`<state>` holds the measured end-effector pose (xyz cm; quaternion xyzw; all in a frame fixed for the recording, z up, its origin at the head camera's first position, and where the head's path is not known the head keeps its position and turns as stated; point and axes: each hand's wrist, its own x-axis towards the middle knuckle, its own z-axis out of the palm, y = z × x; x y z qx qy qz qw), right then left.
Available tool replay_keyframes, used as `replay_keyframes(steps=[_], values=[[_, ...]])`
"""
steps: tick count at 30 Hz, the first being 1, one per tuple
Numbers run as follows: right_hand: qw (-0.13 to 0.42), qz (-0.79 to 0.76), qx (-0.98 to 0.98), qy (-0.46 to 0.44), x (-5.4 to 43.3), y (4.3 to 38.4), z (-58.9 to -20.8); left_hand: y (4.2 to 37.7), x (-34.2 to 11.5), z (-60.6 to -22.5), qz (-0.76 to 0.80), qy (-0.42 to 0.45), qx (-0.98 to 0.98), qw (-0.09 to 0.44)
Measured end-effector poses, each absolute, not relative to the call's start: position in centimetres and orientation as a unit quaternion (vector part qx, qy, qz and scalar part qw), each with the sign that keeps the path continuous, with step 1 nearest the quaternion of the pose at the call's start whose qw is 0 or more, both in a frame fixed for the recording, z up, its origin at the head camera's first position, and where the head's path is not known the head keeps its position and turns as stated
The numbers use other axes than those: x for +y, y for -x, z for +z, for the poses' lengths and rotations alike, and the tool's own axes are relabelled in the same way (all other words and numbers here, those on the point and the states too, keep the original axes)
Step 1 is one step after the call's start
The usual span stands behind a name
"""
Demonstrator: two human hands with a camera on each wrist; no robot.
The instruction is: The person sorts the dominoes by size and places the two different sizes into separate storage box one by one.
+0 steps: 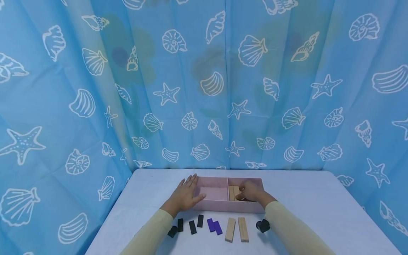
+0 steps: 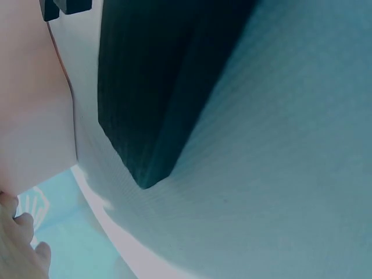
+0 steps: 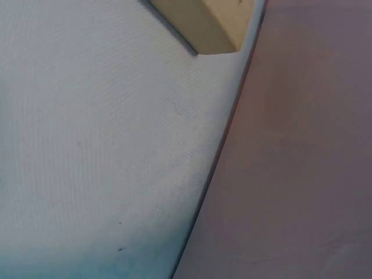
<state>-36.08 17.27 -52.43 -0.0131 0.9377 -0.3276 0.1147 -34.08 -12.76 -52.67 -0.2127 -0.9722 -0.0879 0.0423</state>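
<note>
From my head, the view is bright and evenly lit, soft light spreading over the white tabletop (image 1: pixel 302 194), with a faint, blurry shadow beside my right sleeve (image 1: pixel 296 226). The wide lens stretches the printed curtain (image 1: pixel 191 106) toward the sides. At my left wrist everything turns dimmer and teal; the black block (image 2: pixel 168 70) looms so close that its surface loses detail, while a paler strip of tabletop borders the shade. My right wrist's view is muted, the pink box (image 3: pixel 302 145) dulled to brownish mauve, the lower left darkening.
</note>
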Motion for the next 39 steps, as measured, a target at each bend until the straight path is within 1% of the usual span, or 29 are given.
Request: replay_keyframes(steps=[9, 19, 27, 33, 36, 39], values=[[0.116, -0.332, 0.936, 0.033, 17.2, 36.1, -52.5, 34.0, -12.8, -52.4, -0.088, 0.209, -0.973, 0.042], [0.118, -0.340, 0.932, 0.033, 17.3, 35.7, -52.3, 34.0, -12.8, -52.4, -0.085, 0.212, -0.973, 0.040], [0.113, -0.335, 0.935, 0.022, 17.7, 35.3, -51.2, 34.5, -12.7, -52.5, -0.074, 0.214, -0.973, 0.048], [0.117, -0.324, 0.938, 0.042, 17.7, 34.9, -50.6, 34.3, -12.8, -52.9, -0.084, 0.209, -0.973, 0.044], [0.126, -0.333, 0.933, 0.048, 17.6, 34.6, -50.1, 34.3, -12.8, -53.0, -0.087, 0.208, -0.973, 0.047], [0.124, -0.332, 0.933, 0.060, 17.6, 34.1, -49.4, 34.3, -12.7, -53.1, -0.085, 0.207, -0.973, 0.052]])
